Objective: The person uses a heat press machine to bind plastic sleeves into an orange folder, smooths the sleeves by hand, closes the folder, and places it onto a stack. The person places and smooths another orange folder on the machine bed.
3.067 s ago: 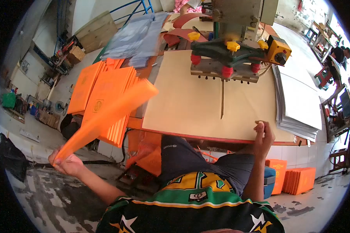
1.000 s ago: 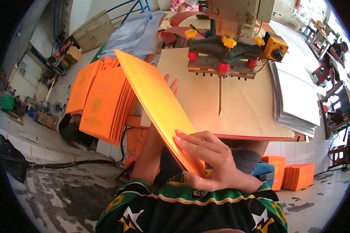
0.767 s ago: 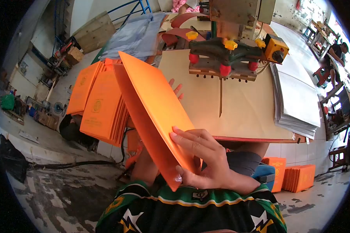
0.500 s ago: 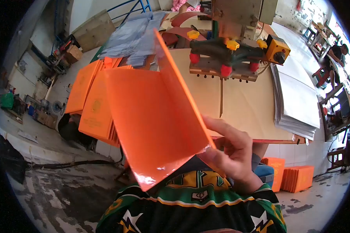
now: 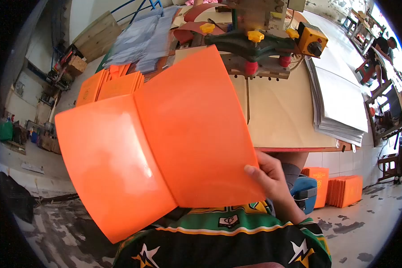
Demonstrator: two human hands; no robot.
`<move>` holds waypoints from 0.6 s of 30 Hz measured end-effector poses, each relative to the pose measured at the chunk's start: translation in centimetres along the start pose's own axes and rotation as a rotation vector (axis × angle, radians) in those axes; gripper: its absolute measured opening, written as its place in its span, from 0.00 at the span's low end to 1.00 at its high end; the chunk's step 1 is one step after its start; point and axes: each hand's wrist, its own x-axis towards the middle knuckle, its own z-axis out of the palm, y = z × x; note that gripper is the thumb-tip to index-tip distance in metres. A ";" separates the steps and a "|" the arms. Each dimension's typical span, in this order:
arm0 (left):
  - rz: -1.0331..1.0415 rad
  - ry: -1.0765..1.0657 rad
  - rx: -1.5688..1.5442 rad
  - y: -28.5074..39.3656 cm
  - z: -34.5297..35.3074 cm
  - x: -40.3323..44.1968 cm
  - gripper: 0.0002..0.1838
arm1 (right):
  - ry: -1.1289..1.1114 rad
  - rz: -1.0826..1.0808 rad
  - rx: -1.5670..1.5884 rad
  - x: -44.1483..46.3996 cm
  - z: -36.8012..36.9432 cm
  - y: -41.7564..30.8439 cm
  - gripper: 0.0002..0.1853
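Note:
A glossy orange folder [image 5: 196, 129] is spread open in front of my chest, its centre crease running between two wide panels. My right hand [image 5: 272, 176] grips its lower right edge, thumb on the near face and fingers behind. My left hand does not show; the folder covers the area on that side. Behind the folder's upper left edge, stacked orange covers [image 5: 120, 85] stand at the table's left side. Beyond it is a press with a green arm [image 5: 259, 47], yellow knobs and red feet, over the tan board [image 5: 283, 116].
White sheets [image 5: 339, 98] are piled on the table's right. Clear plastic sheets [image 5: 140, 38] lie at the back left. Below right are a blue container [image 5: 304, 192] and orange covers [image 5: 345, 191] on the floor. A person [image 5: 382, 51] is at the far right.
The folder has gone from nearly closed to spread wide, its left panel swinging left and its inside now facing me. My left hand, seen behind it earlier, is hidden. The view has shifted slightly.

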 end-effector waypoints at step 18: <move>-0.023 0.076 -0.116 0.7 -3.4 -0.5 0.41 | 0.137 0.188 0.287 1.1 -1.8 9.5 0.24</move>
